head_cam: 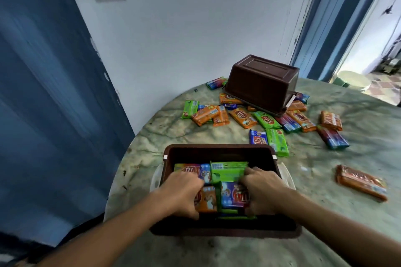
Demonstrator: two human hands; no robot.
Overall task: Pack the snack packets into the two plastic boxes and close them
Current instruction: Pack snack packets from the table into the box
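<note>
**Down in the near box: both hands settling packets**

Inside the open brown box [219,151] at the desk's near edge, your left hand [181,188] has its fingers curled over an orange packet [207,200], pressing it down among the others. Your right hand [263,188] grips the blue packet [233,196] beside it; the fingertips are buried, so how tight that grip is can't be told. Likely you're squaring the layer flat so more fits and the lid can close later.

A green packet [227,171] and another blue one lie flat further back in the same box.

Beyond, the second brown box [261,83] sits upside down on the desk [325,234], resting on some of the loose packets [243,118] scattered round it. One orange packet [361,182] lies apart, off to the right. Much is unpacked; neither box is closed.
</note>
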